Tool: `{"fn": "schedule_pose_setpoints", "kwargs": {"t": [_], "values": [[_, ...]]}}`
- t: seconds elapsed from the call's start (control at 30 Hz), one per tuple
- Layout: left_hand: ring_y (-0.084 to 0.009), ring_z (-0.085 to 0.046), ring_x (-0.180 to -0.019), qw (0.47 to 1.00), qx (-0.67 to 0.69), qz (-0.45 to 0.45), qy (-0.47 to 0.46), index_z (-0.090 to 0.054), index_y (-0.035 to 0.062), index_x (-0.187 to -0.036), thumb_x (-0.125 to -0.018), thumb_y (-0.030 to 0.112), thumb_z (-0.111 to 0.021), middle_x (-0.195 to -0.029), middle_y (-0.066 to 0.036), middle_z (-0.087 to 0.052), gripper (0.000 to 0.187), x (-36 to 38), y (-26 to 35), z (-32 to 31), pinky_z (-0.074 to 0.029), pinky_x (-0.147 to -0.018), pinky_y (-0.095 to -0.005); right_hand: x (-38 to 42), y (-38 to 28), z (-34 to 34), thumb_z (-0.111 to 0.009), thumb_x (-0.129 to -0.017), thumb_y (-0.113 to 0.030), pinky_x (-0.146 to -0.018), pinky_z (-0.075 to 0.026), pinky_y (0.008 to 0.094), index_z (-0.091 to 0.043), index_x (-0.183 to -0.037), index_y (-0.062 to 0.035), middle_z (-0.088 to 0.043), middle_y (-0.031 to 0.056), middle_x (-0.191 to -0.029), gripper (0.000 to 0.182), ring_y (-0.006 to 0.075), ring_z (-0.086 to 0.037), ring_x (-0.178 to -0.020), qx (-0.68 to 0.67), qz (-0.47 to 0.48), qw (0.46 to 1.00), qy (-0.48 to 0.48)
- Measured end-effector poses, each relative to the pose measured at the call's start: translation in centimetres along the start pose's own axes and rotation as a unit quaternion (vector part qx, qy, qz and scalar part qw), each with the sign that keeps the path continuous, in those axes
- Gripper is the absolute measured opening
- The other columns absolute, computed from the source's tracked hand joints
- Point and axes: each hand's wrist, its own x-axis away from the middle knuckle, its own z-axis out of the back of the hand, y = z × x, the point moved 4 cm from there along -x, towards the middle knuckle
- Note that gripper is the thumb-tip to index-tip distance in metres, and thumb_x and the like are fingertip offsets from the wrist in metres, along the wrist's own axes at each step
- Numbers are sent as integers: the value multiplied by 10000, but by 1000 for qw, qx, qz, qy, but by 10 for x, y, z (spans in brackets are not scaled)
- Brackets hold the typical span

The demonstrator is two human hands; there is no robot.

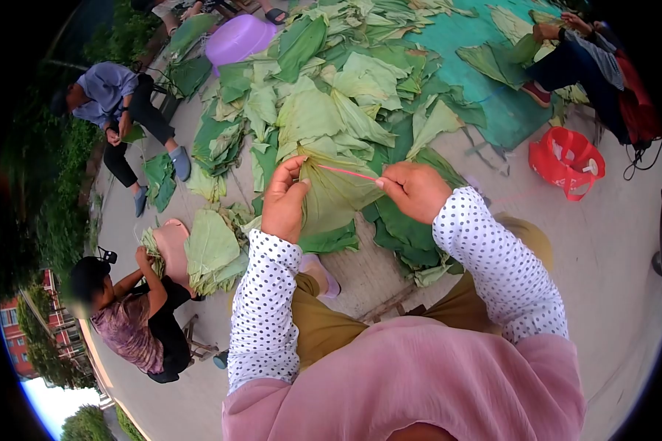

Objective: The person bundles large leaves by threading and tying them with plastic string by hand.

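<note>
Between my hands hangs a broad green leaf (pixel 338 195), its veins gathered toward the upper left. My left hand (pixel 284 197) is closed on the leaf's gathered edge. A thin pink string (pixel 349 173) runs taut from there to my right hand (pixel 416 191), which pinches its other end between thumb and fingers. Beyond the hands spreads a heap of large, flat leaves (pixel 309 110), some pale and some dark green. Darker leaves (pixel 408 231) lie on the ground below my right hand.
A red bag (pixel 566 163) stands on the right, a purple basin (pixel 239 40) at the back. Seated people (pixel 136 323) handle leaves at left, one beside a pink basin (pixel 173 253). Another person (pixel 581 66) sits at the far right near a green sheet (pixel 493 110).
</note>
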Motion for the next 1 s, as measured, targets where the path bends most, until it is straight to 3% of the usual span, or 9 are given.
{"fn": "schedule_pose_setpoints", "kwargs": {"t": [0.07, 0.17, 0.27, 0.33, 0.53, 0.63, 0.73, 0.97, 1.0], "values": [[-97, -507, -1005, 1000, 12, -4, -2, -576, 50, -1277, -885, -18, -510, -1139, -1, -564, 404, 2, 3, -2, -405, -918, -252, 0, 1, 0, -605, -941, -191, -626, -439, 422, -578, -802, 5, -552, 165, -740, 242, 351, -535, -679, 4, -4, 1000, -4], [-87, -500, -1002, 992, 96, 63, 50, -580, 53, -1275, -892, -16, -503, -1148, -6, -561, 397, 2, 8, 5, -409, -890, -254, 1, 3, 2, -584, -944, -242, -664, -460, 465, -596, -815, -11, -586, 187, -771, 265, 391, -569, -729, -38, -30, 999, -3], [-163, -536, -1127, 989, 130, 49, 50, -514, 11, -1316, -912, -35, -432, -1240, -82, -544, 415, 0, 9, 7, -436, -968, -299, 3, 5, 2, -584, -944, -243, -667, -460, 461, -599, -821, -10, -585, 184, -771, 264, 385, -570, -732, -31, -40, 999, -5], [-100, -506, -1007, 990, 59, -84, 94, -574, 65, -1266, -922, 1, -494, -1150, -20, -538, 358, -1, 13, 12, -425, -859, -263, 2, 1, 2, -587, -943, -234, -667, -460, 459, -597, -818, -8, -586, 181, -773, 259, 382, -571, -733, -21, -41, 999, -16], [-146, -549, -1020, 974, 24, -133, 184, -462, 40, -1307, -921, -22, -549, -1142, -76, -542, 401, -3, 22, 25, -461, -898, -289, 4, -2, 6, -595, -938, -215, -661, -456, 458, -590, -809, -6, -580, 174, -766, 246, 381, -564, -725, -22, -24, 999, -18], [-159, -569, -1012, 967, 48, -110, 224, -415, 27, -1329, -909, -45, -555, -1164, -94, -548, 448, -3, 19, 30, -470, -901, -284, 4, -5, 8, -595, -937, -212, -656, -453, 455, -586, -805, -6, -572, 173, -757, 245, 381, -561, -720, -35, -31, 999, -3], [-153, -575, -1008, 976, 42, -92, 191, -465, 14, -1280, -913, -34, -558, -1158, -89, -575, 382, -5, 19, 30, -467, -903, -282, 1, -3, 4, -634, -927, -171, -625, -446, 398, -630, -860, 4, -571, 153, -723, 188, 317, -545, -660, -27, 5, 999, 17], [-136, -577, -1008, 987, 39, -77, 139, -544, 7, -1199, -917, -26, -554, -1117, -63, -619, 284, -3, 11, 22, -460, -912, -283, 1, -2, 6, -636, -925, -169, -624, -451, 400, -633, -856, 1, -583, 155, -732, 183, 317, -564, -670, -23, -12, 1000, 13], [-137, -577, -1015, 987, 35, -81, 137, -541, 10, -1206, -918, -27, -552, -1127, -63, -618, 290, -3, 11, 20, -458, -918, -284, 1, -2, 7, -612, -932, -194, -636, -450, 431, -605, -822, -4, -574, 165, -738, 219, 350, -563, -692, -23, -19, 1000, 5]]}}
